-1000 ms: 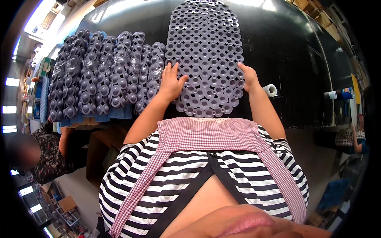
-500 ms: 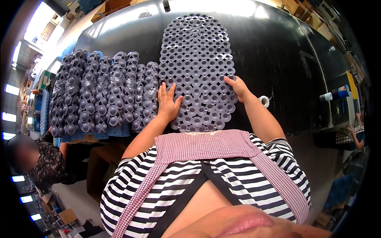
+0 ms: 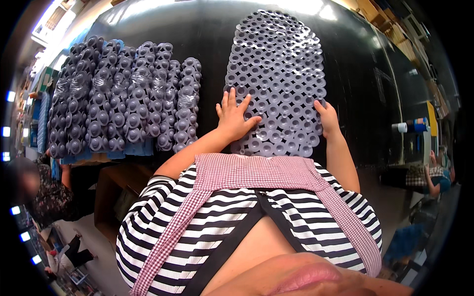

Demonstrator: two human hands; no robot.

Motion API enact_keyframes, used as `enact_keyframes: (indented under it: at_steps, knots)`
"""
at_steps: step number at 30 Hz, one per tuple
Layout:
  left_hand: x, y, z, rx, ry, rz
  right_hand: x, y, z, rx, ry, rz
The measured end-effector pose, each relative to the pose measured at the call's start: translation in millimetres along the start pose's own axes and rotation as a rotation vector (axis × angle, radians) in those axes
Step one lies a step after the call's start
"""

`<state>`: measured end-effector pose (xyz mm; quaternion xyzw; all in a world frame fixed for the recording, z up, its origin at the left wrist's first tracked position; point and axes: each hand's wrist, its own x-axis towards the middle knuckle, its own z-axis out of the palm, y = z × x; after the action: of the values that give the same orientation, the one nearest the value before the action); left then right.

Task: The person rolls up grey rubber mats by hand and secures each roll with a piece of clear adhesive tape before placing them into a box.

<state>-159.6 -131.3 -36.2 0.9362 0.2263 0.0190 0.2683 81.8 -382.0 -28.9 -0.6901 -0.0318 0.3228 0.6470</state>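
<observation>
Mat (image 3: 276, 79), grey, oblong and pierced between rows of round cups, lies flat on a black table (image 3: 353, 84), its near end close against the person's checked apron (image 3: 256, 170). A little farther up, the left hand (image 3: 235, 121) rests palm down over the mat's left edge, fingers spread wide and thumb reaching inward, gripping nothing. Opposite, the right hand (image 3: 329, 120) is at the right edge, thumb on top; its other fingers are partly hidden, so whether they pinch the edge from below cannot be told.

The mat looks thin, light and bendy, probably soft plastic: likely to flop if lifted by one side, hardly fragile, perhaps slick where it shines. Its long edges seem the best hold, one hand each side, with fingertips able to catch in the holes.

Left of it, set apart, similar-looking grey rolls (image 3: 133, 106) lie side by side, some banded with clear film (image 3: 186, 100). Farthest off, the mat's rounded far end catches the light.
</observation>
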Motion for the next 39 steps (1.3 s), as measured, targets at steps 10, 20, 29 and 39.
enact_keyframes:
  at_steps: [10,20,29,39]
  knots:
    - [-5,-45,17,-0.449,0.241,-0.039,3,1,9,-0.072,0.106,0.043]
    - [-21,-14,44,-0.304,0.075,-0.007,-14,0,-10,-0.79,0.36,-0.257]
    - [-13,-47,48,-0.262,0.08,0.13,-60,21,-85,-1.456,0.492,-0.479]
    - [-35,-17,46,-0.064,0.287,0.079,-27,77,-129,-0.85,0.398,-0.666]
